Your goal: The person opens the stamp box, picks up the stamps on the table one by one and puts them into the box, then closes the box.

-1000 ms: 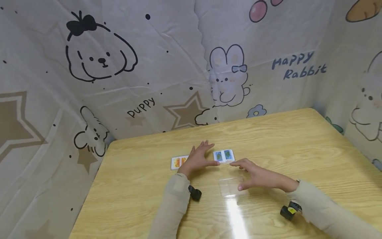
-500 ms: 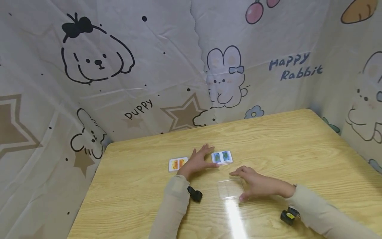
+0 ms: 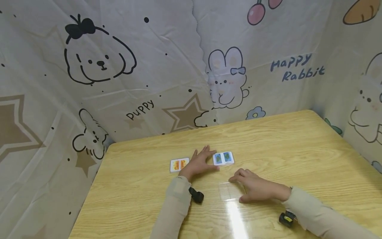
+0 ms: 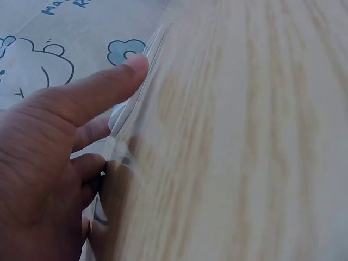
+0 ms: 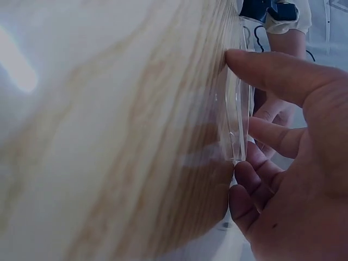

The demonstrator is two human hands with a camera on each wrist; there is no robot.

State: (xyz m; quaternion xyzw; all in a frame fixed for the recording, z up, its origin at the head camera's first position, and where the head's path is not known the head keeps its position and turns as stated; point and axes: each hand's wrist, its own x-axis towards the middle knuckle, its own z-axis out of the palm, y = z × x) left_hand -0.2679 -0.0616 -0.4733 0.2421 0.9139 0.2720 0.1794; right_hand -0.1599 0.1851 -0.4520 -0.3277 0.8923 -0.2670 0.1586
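Note:
A small stack of cards (image 3: 223, 158) with blue-and-green pictures lies on the wooden table. My left hand (image 3: 198, 165) holds its left part, thumb at the near edge and index finger at the far edge; in the left wrist view the thumb lies along the pale stack (image 4: 138, 89). Nearer to me is a flat clear plastic case (image 3: 228, 192), hard to see against the wood. My right hand (image 3: 258, 187) spans its right part, index finger at the far edge, thumb at the near one. The right wrist view shows the case (image 5: 235, 117) standing between thumb and fingers.
A second card stack (image 3: 176, 164) with orange pictures lies left of my left hand, partly behind the wrist. Printed cloth (image 3: 167, 73) hangs around the table (image 3: 283, 142). Both wrists carry a small black camera. A bright reflection runs along the near tabletop.
My right hand has drawn back from near the blue cards, its index finger coming to the case's far edge. My left thumb has shifted slightly toward me at the card stack.

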